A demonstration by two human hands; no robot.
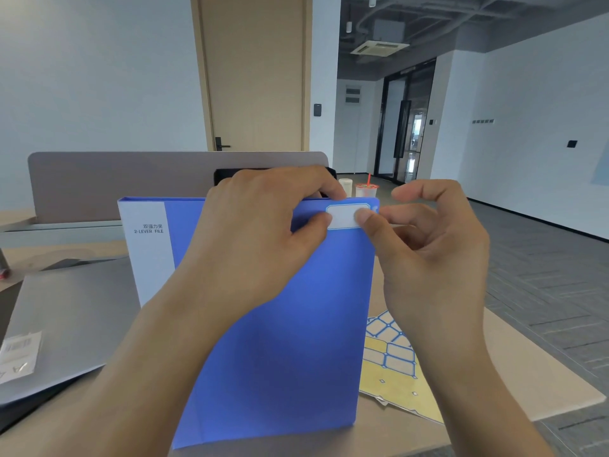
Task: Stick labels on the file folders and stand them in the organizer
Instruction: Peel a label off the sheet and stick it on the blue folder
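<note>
Right now the tall blue plastic lever-arch file folder point(280, 324) stands tilted toward the viewer on the pale wooden surface point(527, 374), filling the middle of the view, with a white rectangular label with a blue border point(342, 216) lying on its cover near the corner at 1 o'clock. The left hand point(263, 232) grips the folder's top edge, fingers point(326, 188) curled over the rim and thumb pressed on the label's left end; the right hand point(428, 245) has its fingers loosely curled, thumb tip pressed on the label's right end and holding nothing else. The likeliest trouble is a crooked or creased label: if either thumb slides before the middle is rubbed down, air may get trapped or an edge may lift. Since the folder appears to rest only on its lower edge, hard pressing could make it slip or topple. At 5 o'clock, just beside the folder, lies the yellow backing sheet of blue-bordered labels point(395, 364), which a sliding folder could crumple. A black organizer point(227, 174) seems to sit behind at 12 o'clock, mostly hidden. A grey laptop point(72, 308) lies at 9 o'clock.
</note>
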